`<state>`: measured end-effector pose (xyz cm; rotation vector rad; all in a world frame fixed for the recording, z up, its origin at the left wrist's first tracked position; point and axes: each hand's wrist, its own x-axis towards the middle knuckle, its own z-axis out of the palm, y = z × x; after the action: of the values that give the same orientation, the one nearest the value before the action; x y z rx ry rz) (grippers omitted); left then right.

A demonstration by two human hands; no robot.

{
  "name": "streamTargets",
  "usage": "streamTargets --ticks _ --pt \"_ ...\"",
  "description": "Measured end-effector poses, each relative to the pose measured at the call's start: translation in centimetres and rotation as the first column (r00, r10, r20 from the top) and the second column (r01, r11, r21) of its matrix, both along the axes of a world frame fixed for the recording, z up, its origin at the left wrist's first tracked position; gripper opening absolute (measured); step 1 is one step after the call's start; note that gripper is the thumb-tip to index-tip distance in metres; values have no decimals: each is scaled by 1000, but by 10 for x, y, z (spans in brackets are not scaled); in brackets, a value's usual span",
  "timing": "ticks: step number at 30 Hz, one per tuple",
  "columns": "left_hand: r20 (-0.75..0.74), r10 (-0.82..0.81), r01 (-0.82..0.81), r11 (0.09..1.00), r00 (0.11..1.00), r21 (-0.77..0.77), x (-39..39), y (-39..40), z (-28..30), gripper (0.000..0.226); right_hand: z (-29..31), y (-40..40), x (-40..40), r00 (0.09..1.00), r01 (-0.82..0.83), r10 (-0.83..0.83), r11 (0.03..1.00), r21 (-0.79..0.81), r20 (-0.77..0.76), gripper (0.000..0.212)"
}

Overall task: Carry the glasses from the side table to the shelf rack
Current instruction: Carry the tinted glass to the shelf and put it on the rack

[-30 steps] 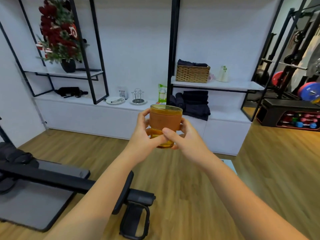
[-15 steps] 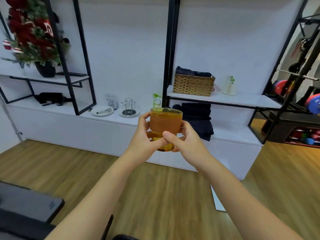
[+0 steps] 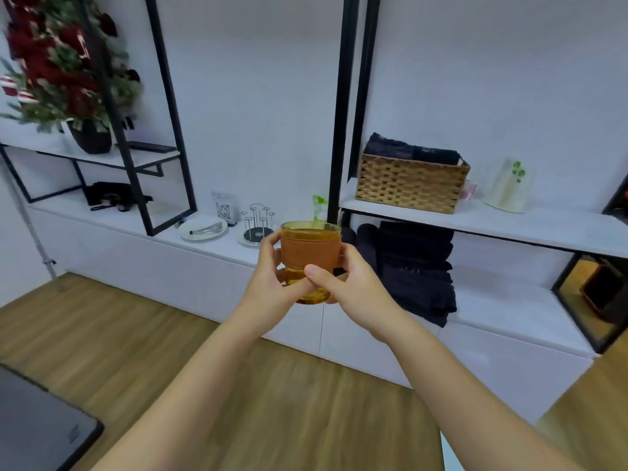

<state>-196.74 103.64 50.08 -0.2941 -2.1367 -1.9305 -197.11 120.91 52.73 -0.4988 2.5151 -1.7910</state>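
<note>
The left hand [image 3: 272, 283] and right hand [image 3: 353, 290] cup an upright amber glass [image 3: 310, 260] with a brown sleeve, thumbs meeting across its front. It hangs in mid-air before the shelf rack [image 3: 492, 222], seemingly above a wire cup stand [image 3: 256, 226].

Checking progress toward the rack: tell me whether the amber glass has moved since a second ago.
Yes. The amber glass, held in both hands, has come closer to the white shelf rack; the wire stand now looms larger beside it.

Bare ledge [image 3: 217, 248] ahead, between wire stand [image 3: 256, 226] and, apparently, folded towels [image 3: 416, 270].
</note>
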Motion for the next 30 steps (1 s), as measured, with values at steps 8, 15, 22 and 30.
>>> streamTargets --ticks 8,15,22,30 --pt "44 128 -129 991 991 29 -98 1 -2 93 -3 -9 -140 984 -172 172 985 -18 38 73" --pt "142 65 -56 996 988 -64 -174 -58 -45 123 -50 -70 -238 939 -234 259 963 -132 226 59" --pt "186 198 -178 977 962 -115 -290 -143 -81 117 -83 -159 -354 898 -215 271 957 -194 346 64" --pt "263 240 -196 964 935 -181 -414 -246 -93 93 -103 -257 -472 850 -139 211 974 -181 483 51"
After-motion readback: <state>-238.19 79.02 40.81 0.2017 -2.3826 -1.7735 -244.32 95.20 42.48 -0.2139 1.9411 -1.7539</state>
